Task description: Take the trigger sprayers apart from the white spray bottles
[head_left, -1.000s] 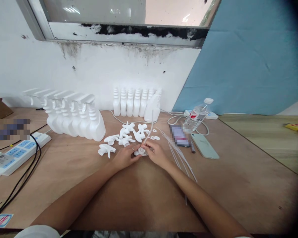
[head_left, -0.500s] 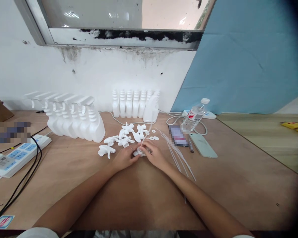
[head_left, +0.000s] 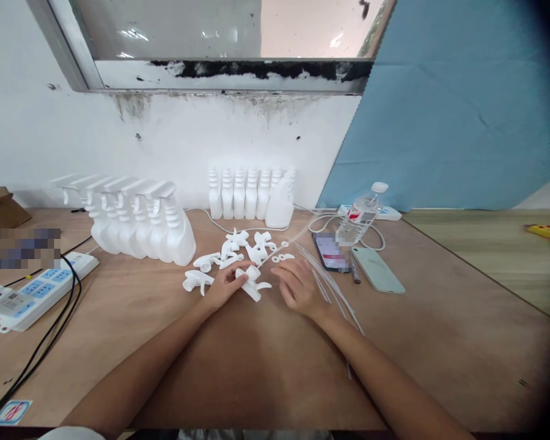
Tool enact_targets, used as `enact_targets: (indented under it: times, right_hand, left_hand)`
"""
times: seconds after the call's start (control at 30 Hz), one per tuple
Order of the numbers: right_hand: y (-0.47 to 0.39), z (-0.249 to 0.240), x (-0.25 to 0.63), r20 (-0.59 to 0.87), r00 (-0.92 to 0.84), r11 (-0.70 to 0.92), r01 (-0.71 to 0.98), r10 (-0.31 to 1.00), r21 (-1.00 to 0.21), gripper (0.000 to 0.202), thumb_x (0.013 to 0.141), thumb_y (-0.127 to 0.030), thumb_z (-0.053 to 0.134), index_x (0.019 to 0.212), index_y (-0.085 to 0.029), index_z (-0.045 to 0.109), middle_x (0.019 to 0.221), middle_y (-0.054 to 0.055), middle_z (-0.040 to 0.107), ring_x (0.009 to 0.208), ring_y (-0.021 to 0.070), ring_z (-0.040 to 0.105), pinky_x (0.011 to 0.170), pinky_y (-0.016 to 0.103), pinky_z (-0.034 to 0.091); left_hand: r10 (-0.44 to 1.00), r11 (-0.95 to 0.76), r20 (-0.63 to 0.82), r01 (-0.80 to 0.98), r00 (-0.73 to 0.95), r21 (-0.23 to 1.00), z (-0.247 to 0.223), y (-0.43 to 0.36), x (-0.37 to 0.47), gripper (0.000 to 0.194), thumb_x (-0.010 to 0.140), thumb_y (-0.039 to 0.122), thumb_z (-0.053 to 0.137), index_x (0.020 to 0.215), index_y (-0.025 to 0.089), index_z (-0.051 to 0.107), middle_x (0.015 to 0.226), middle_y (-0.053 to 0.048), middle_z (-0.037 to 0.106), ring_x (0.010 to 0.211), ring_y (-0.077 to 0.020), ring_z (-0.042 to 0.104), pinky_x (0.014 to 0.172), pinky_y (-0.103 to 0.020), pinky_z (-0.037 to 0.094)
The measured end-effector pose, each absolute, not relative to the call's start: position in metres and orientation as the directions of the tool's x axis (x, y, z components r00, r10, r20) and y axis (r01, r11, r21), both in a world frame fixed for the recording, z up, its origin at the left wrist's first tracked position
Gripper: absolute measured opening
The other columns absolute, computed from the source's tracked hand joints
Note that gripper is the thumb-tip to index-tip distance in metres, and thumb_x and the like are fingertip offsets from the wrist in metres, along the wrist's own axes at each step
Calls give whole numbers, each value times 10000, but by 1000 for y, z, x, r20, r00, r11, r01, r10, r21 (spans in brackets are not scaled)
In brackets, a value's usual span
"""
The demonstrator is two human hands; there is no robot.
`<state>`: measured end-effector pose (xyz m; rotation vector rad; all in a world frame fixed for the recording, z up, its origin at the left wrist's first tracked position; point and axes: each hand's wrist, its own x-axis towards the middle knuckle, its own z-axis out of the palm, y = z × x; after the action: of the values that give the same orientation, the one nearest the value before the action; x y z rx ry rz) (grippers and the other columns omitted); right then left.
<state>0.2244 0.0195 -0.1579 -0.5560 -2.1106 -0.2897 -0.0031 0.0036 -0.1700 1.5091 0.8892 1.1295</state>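
My left hand (head_left: 226, 286) is closed on a white trigger spray head (head_left: 250, 286), held just above the wooden table. A thin clear tube (head_left: 282, 244) slants up and right from the spray head. To its right hovers my right hand (head_left: 299, 286), slightly blurred, fingers loosely apart, with nothing seen in them. Beyond the hands lie several loose white spray heads (head_left: 231, 244) in a cluster. Small white washers (head_left: 282, 258) lie beside that cluster. Several thin tubes (head_left: 332, 287) spread out under and past my right hand.
Finished-looking white spray bottles (head_left: 142, 226) stand in a row at left. More bottles without heads (head_left: 239, 195) line the wall. At right are a phone (head_left: 330, 250), a marker (head_left: 355, 272), a pale green phone (head_left: 378, 269) and a water bottle (head_left: 357, 217). A power strip (head_left: 46, 287) with cables lies left.
My right hand has come off the spray head and moved right, its fingers opening. My left hand still holds the spray head, which now shows more fully, tube slanting right.
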Motion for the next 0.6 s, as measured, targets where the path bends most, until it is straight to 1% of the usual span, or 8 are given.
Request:
enact_targets:
  times: [0.07,0.13,0.2,0.27,0.33,0.4,0.53,0.6]
  right_hand:
    - [12,-150,220,801,-544,847,523,251,90,375,825,-94,516,1182,-206,549,1040,80,655,997,233,573,879,416,381]
    - [5,-143,215,731,-615,828,547,296,125,374,853,-145,523,1221,-207,534,1140,88,646,1087,252,551,950,455,323]
    - [1,-137,212,622,-700,842,526,350,118,389,889,-181,488,1276,-216,501,1210,97,620,1132,261,536,1000,492,288]
    - [1,-135,211,535,-749,869,492,392,53,406,912,-192,451,1317,-211,469,1221,110,611,1112,255,549,990,483,341]
    - [4,-137,213,538,-726,874,485,429,-43,412,920,-195,436,1331,-192,456,1212,126,606,1086,247,565,935,437,427]
    - [9,-140,217,584,-670,859,502,458,-98,404,922,-196,430,1325,-183,460,1211,138,596,1083,249,567,893,412,472]
    - [19,-145,228,611,-632,827,558,477,-68,362,911,-155,409,1257,-176,512,1198,143,592,1076,265,565,876,428,479]
    - [22,-146,232,607,-629,812,581,486,-49,355,901,-132,406,1235,-167,520,1196,145,590,1075,264,560,875,424,475]
  left_hand:
    - [935,-226,216,3,281,974,-169,2,-3,361,842,406,594,1120,175,577,887,-33,601,771,-144,546,726,-257,428]
    - [934,-216,206,0,293,976,-169,-1,-1,443,826,396,623,1201,184,520,801,-8,590,731,-138,546,710,-258,438]
    - [928,-210,200,-2,314,978,-169,-5,1,514,807,396,650,1241,194,465,760,8,583,716,-136,557,708,-262,451]
    - [926,-206,193,7,325,979,-166,-6,3,531,801,416,652,1240,202,444,781,2,593,742,-143,577,726,-271,466]
    - [930,-221,201,32,308,975,-161,-1,6,505,816,459,616,1218,203,450,789,-7,595,751,-146,583,713,-268,473]
    - [926,-270,245,50,287,961,-154,14,10,475,844,510,549,1191,195,469,798,-22,597,720,-138,571,666,-254,469]
    - [924,-366,353,73,147,928,-137,76,31,413,901,513,410,1129,177,488,863,-51,607,664,-121,551,575,-234,457]
    - [911,-408,411,207,31,889,-127,115,48,334,878,421,484,1108,178,489,935,-59,608,732,-133,574,611,-246,474]
